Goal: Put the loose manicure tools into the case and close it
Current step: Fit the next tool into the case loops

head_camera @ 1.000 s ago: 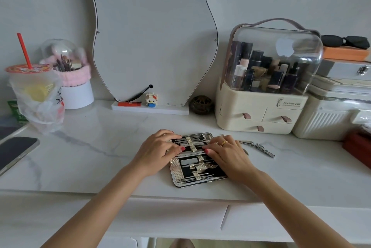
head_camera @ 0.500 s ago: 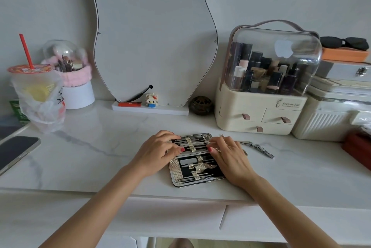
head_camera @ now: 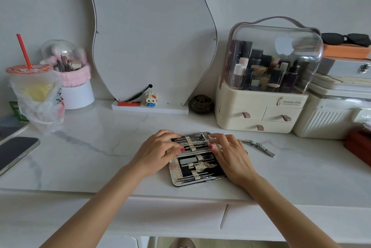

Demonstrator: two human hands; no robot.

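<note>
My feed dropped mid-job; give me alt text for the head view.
Both hands, left and right, rest on an open manicure case lying flat on a white marble desk, fingers on the tools in its far half. One loose metal tool lies on the desk right of the case.

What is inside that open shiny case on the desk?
The case holds rows of slim metal tools under gold straps on a black lining. The left hand and right hand cover parts of both halves, so what lies beneath them cannot be seen.
</note>
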